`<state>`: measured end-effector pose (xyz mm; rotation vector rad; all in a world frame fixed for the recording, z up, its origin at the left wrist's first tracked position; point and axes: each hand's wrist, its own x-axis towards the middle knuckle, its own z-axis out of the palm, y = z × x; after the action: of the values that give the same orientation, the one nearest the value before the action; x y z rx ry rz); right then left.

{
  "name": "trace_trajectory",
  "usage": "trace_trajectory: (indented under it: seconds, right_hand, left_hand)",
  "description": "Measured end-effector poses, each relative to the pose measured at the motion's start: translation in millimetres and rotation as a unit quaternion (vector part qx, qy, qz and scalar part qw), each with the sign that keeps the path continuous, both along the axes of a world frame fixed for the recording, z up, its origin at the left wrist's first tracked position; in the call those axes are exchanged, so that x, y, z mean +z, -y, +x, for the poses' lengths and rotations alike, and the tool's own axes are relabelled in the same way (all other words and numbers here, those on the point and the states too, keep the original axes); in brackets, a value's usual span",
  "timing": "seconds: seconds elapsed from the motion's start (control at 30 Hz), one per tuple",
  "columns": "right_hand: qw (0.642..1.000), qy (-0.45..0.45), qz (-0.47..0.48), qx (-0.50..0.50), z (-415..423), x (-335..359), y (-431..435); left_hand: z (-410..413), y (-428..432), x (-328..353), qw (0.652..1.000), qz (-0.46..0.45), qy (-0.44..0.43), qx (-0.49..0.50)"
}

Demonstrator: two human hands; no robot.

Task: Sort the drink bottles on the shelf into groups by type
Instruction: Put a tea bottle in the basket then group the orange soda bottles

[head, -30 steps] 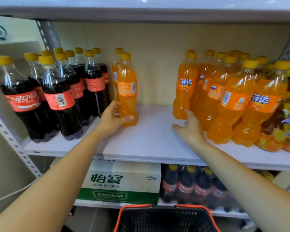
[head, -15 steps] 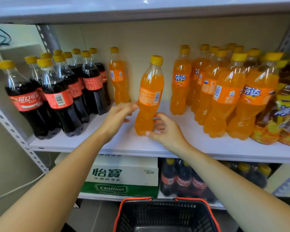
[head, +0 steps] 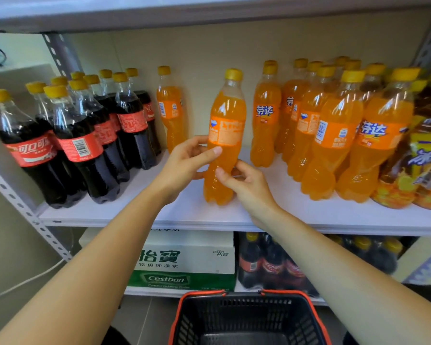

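One orange bottle (head: 225,135) held in two hands
The left hand (head: 184,161) has its fingers wrapped round the bottle's middle; the right hand (head: 246,185) pinches lower.

Bright, even overhead light; wide-angle bending and slight softness at edges.

Upper shelf: cola bottles (head: 85,150), ten yellow caps counted. Orange soda bottles came to roughly twelve: one stray bottle (head: 171,113) beside the cola, one middle bottle (head: 224,135), and a right-hand cluster (head: 334,135) of about ten (tallied by caps, back rows overlapped, not firm). Iced tea bottles (head: 428,158): at least two, cut by the frame edge. Lower shelf: one water carton (head: 184,257); lower cola bottles (head: 271,265), three labels showed, more dark shapes behind, number unclear. One basket (head: 246,317) below. Hands numbered two: left hand (head: 184,160) and right hand (head: 246,185), both on the middle bottle.
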<state>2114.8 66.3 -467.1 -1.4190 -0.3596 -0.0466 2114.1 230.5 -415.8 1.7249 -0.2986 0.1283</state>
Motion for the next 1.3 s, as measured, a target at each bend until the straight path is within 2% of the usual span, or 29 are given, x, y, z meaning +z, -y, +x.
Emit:
trace_trajectory:
  seconds: [0.1,0.23,0.33,0.5,0.63,0.7,0.77,0.87,1.0,1.17,1.3]
  right_hand:
    - [1.0,0.007,0.001,0.008,0,4,3]
    - [0.999,-0.002,0.007,0.039,1,3,9]
    - [0.996,-0.029,0.03,0.077,2,6,12]
    - [0.994,-0.071,0.058,0.065,6,14,18]
    - [0.991,-0.045,-0.019,0.128,8,19,29]
    - [0.988,-0.012,-0.104,0.117,10,19,30]
    - [0.986,0.014,-0.14,0.089,11,17,30]
    - [0.991,0.009,-0.104,0.08,13,13,33]
    - [0.991,-0.03,-0.077,0.105,19,8,39]
    - [0.979,-0.053,-0.087,0.175,20,8,49]
    - [0.979,-0.029,-0.125,0.155,16,11,48]
  left_hand:
    - [3,-3,1,0.999,-0.023,-0.021,0.033]
    - [1,-7,8,0.996,-0.08,0.001,0.045]
    - [-1,-10,13,0.996,-0.079,0.0,0.028]
    - [-2,-13,10,0.996,-0.085,-0.015,0.032]
    - [-3,-8,7,0.988,-0.136,-0.015,0.077]
    - [-4,-1,5,0.981,-0.15,-0.002,0.121]
    - [-5,5,5,0.975,-0.157,0.009,0.157]
    - [-4,9,6,0.975,-0.159,0.017,0.156]
    - [0,6,5,0.98,-0.173,0.009,0.102]
    - [3,7,0,0.976,-0.187,0.018,0.106]
    - [1,16,2,0.974,-0.17,0.062,0.132]
